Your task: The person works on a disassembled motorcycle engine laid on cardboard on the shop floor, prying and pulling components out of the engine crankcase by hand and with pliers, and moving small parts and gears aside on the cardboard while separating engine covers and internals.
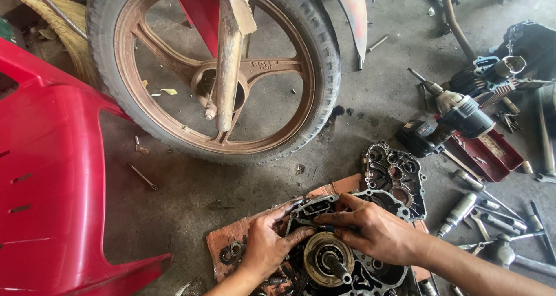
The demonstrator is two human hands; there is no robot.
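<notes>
Both hands work on an engine case (347,267) that lies on a piece of cardboard (231,238) on the oily floor (191,186), just in front of the person. The left hand (267,244) rests on the case's left edge, fingers curled down and thumb stretched toward the middle; it steadies the case, and whether it pinches any small part I cannot tell. The right hand (370,229) lies over the top of the case with fingers extended leftward, fingertips pressing at a dark part just above the round hub (327,255), whose shaft (339,267) stands up toward the camera. Neither hand is closed round a tool.

The step in hand looks like seating or freeing a small internal piece by the hub, done by fingertip. The next move would seem to call for a firm brace from the left hand while the right works the part square to the shaft, with care for greasy, slippery surfaces.

A second case half (397,177) lies just behind, touching the cardboard. A loose gear (231,252) sits on the cardboard at the left. To the right lie a cordless driver (457,119), a red tray (489,154) and scattered sockets and wrenches (486,220). A motorcycle wheel (214,70) stands behind, with a red fairing (52,186) to the left.
</notes>
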